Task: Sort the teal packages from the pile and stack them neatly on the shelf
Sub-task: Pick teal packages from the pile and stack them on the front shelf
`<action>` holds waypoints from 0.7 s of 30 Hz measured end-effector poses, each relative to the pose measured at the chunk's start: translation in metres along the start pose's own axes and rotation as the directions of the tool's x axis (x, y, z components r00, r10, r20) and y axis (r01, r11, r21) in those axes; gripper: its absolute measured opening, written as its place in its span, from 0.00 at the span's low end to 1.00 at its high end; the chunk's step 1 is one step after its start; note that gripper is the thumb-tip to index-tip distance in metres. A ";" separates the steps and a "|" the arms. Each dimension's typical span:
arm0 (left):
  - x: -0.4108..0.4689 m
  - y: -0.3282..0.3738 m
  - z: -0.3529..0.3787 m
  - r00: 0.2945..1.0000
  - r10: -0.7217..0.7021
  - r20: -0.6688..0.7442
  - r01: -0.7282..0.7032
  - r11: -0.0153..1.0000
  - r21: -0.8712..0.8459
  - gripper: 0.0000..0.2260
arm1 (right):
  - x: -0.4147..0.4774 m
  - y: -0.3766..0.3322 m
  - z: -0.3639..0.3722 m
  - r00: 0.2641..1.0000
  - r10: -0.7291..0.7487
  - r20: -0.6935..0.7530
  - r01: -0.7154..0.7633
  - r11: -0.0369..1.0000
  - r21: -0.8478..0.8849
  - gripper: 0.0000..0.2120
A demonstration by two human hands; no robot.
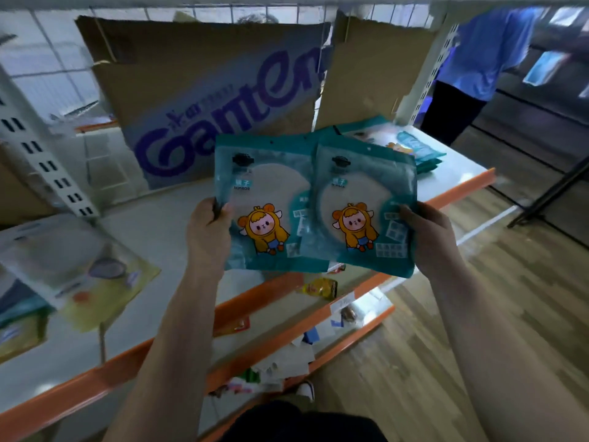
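Note:
I hold two teal packages with a yellow cartoon figure side by side above the shelf (452,173). My left hand (208,231) grips the left teal package (264,193) at its left edge. My right hand (427,232) grips the right teal package (363,199) at its right edge, and this package overlaps the left one. Behind them, a stack of teal packages (414,148) lies on the white shelf at the right end. A blurred pile of mixed packages (73,269), yellow and teal, lies on the shelf at the left.
Torn cardboard sheets (204,90) lean against the wire back of the shelf. Lower orange-edged shelves (287,339) carry small loose items. A person in a blue shirt (478,59) stands at the upper right on the wooden floor.

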State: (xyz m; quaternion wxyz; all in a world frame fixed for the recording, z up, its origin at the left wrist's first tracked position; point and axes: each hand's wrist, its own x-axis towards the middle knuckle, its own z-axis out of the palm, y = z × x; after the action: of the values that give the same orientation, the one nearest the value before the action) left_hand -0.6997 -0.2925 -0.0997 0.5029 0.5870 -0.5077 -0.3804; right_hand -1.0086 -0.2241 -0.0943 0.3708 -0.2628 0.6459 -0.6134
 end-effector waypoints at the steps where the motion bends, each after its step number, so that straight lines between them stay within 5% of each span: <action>1: 0.009 0.003 0.012 1.000 0.004 0.008 -0.004 1.000 -0.008 0.06 | 0.016 -0.002 -0.004 1.000 0.003 0.002 -0.003 1.000 -0.012 0.13; 11: 0.057 0.024 0.102 0.997 -0.077 0.020 0.077 0.997 0.014 0.06 | 0.143 -0.022 -0.043 0.992 -0.077 -0.098 0.054 0.975 -0.217 0.13; 21: 0.044 0.029 0.159 0.964 -0.174 -0.199 0.181 0.983 0.018 0.07 | 0.281 -0.051 -0.064 0.985 -0.148 0.092 0.170 0.927 -0.334 0.09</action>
State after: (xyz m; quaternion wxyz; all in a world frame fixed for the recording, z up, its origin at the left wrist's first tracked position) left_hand -0.8498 -0.3672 -0.1014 0.5038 0.6739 -0.4078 -0.3547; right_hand -1.2307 -0.4146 -0.0892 0.2896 -0.3942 0.7063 -0.5118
